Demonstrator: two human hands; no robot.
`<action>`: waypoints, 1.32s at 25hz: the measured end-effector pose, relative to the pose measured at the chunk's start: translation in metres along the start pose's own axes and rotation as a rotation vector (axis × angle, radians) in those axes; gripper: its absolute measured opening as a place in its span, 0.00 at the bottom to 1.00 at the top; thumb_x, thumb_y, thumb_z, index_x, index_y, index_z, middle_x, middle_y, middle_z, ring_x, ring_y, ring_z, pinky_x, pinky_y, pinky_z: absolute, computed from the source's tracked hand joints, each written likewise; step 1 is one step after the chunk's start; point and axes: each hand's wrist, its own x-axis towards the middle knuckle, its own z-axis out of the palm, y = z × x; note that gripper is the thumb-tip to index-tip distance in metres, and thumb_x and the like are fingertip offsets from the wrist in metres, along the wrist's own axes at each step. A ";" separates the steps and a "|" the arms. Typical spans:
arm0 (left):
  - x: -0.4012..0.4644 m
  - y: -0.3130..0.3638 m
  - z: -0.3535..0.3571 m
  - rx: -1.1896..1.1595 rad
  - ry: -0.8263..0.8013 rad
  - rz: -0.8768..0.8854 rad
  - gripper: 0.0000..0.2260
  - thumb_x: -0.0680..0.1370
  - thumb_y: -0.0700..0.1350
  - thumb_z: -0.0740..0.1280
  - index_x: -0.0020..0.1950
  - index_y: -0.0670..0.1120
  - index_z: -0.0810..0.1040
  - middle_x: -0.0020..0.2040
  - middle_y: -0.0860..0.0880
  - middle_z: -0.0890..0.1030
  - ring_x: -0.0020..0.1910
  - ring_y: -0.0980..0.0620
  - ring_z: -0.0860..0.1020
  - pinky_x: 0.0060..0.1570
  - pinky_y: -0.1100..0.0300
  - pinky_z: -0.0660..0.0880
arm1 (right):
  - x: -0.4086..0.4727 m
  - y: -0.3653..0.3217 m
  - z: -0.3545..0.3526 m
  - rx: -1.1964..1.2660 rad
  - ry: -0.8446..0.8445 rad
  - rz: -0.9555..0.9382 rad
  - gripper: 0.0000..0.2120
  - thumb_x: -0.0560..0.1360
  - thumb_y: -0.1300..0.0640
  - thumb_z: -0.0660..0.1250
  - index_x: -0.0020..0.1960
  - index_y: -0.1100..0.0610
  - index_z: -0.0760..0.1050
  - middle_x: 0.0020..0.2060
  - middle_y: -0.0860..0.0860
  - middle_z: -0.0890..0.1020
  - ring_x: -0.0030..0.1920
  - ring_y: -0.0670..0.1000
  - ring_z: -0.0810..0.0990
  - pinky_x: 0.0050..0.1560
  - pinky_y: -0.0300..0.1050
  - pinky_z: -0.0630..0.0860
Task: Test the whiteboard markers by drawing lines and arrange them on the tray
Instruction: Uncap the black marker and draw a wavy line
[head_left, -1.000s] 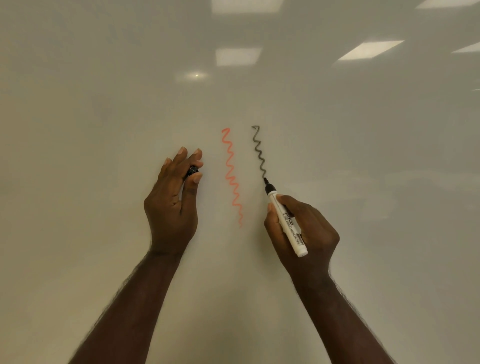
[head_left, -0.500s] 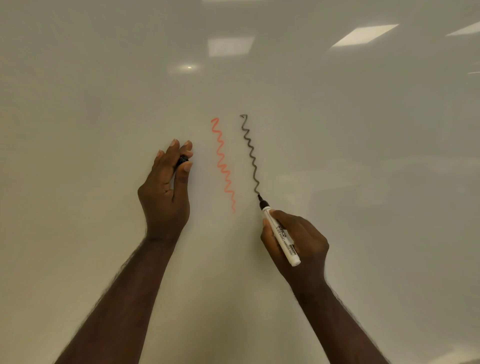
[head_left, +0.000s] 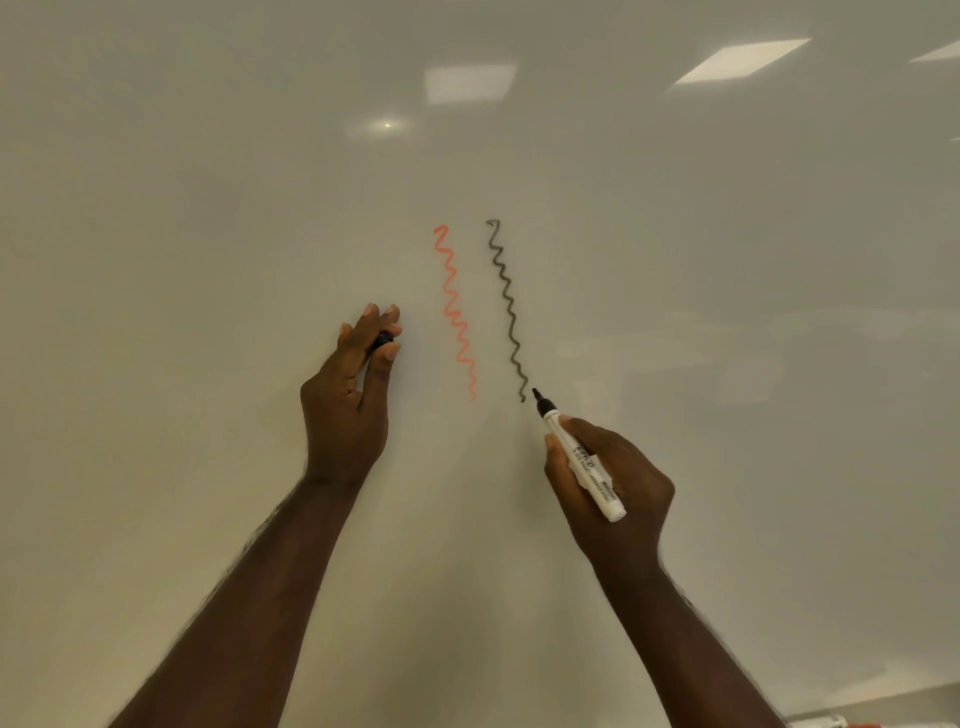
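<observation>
Both arms reach up to the whiteboard (head_left: 727, 364), which fills nearly the whole view and shines with reflected ceiling lights.

The right hand (head_left: 610, 486) grips a white marker (head_left: 584, 462) by its barrel, fingers and thumb curled round it. The marker slants up and to the left, its black tip bare and pointing at the board. The tip sits just beside the lower end of the black line (head_left: 506, 309), slightly to its right; I cannot tell whether it touches the board.

That black line is a tight squiggle running down the board and drifting a little rightward as it goes. Just to its left runs a red line (head_left: 456, 312), a paler, looser squiggle of about the same length, ending at much the same height.

The left hand (head_left: 350, 400) is raised left of the red line, well apart from the right hand. Its thumb and fingers pinch a small black cap (head_left: 383, 340) near the fingertips, the other fingers held upright beside it. Only a bit of the cap shows between the fingers.

At the bottom right corner, below the board's edge, a sliver of something white and something orange shows, too little to tell what they are.
</observation>
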 end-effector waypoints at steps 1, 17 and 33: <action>-0.004 0.004 -0.004 -0.029 -0.002 -0.061 0.14 0.81 0.43 0.61 0.65 0.39 0.76 0.62 0.53 0.78 0.65 0.57 0.74 0.69 0.53 0.67 | 0.002 -0.006 -0.004 0.051 0.006 0.058 0.09 0.70 0.65 0.74 0.51 0.61 0.83 0.42 0.50 0.85 0.39 0.46 0.83 0.41 0.41 0.78; -0.206 0.048 -0.059 -0.747 0.235 -1.369 0.08 0.78 0.48 0.66 0.51 0.48 0.83 0.43 0.55 0.82 0.38 0.58 0.72 0.43 0.63 0.69 | -0.103 -0.064 -0.040 0.715 -0.611 0.796 0.05 0.71 0.63 0.67 0.45 0.59 0.71 0.38 0.57 0.85 0.41 0.59 0.85 0.42 0.46 0.79; -0.259 0.047 -0.095 -0.814 0.268 -1.419 0.07 0.77 0.41 0.67 0.50 0.41 0.82 0.41 0.48 0.82 0.38 0.56 0.78 0.39 0.66 0.75 | -0.164 -0.064 -0.022 0.361 -0.852 0.625 0.06 0.69 0.60 0.77 0.46 0.57 0.83 0.37 0.48 0.85 0.33 0.46 0.79 0.34 0.36 0.73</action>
